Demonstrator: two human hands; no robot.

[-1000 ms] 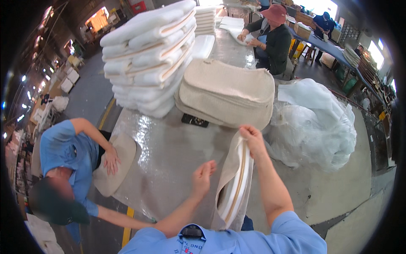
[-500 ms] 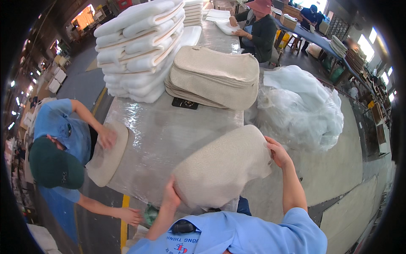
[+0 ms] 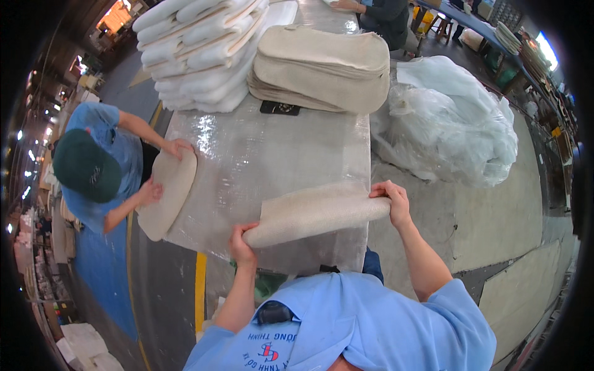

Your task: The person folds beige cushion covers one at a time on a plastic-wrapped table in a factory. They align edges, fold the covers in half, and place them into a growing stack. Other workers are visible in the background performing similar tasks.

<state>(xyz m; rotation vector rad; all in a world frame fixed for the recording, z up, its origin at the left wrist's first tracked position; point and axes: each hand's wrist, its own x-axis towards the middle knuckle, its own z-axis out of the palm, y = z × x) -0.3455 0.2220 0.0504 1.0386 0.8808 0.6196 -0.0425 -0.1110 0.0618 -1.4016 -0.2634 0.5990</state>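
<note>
Between my hands is a beige fabric cushion piece (image 3: 315, 221), showing as a long narrow roll-like shape with a thinner flap along its far side. I cannot tell whether it is folded or seen edge-on. My left hand (image 3: 242, 243) grips its left end, fingers curled round it. My right hand (image 3: 391, 199) pinches the far right corner. The piece is held over the near part of the plastic-covered table (image 3: 247, 167). Beyond it, a stack of similar beige pieces (image 3: 318, 71) lies with a flat black item (image 3: 279, 107) at its front edge.
A tall pile of white padding (image 3: 192, 55) stands at the far left of the table. On the right sits a plastic-wrapped white bundle (image 3: 451, 130). At the left edge a co-worker in a dark green cap (image 3: 86, 166) handles another beige piece (image 3: 168, 198).
The cushion piece has gone from its broad face showing to a narrow shape, with both hands still on it. The co-worker's second hand has come onto their piece. My view has shifted.
</note>
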